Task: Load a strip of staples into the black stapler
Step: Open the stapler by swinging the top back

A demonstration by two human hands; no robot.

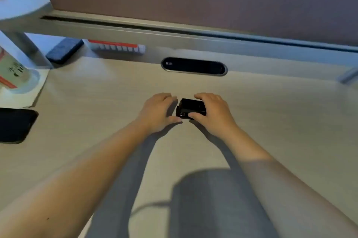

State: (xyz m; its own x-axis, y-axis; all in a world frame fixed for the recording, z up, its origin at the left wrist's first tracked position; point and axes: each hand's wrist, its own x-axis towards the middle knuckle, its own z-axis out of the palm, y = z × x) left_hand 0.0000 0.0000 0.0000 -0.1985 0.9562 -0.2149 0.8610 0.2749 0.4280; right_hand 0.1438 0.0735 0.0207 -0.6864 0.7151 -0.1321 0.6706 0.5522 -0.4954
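A small black stapler lies on the light wooden desk, in the middle of the view. My right hand grips it, fingers over its far side and thumb on its near edge. My left hand rests just to the left of the stapler with fingers curled and thumb stretched toward the stapler's near left corner; it holds nothing that I can see. No strip of staples is visible.
A black phone lies at the left edge. A bottle stands on white paper at far left. A dark blue pad and a red-and-white box sit by the partition. An oval cable port lies beyond the hands.
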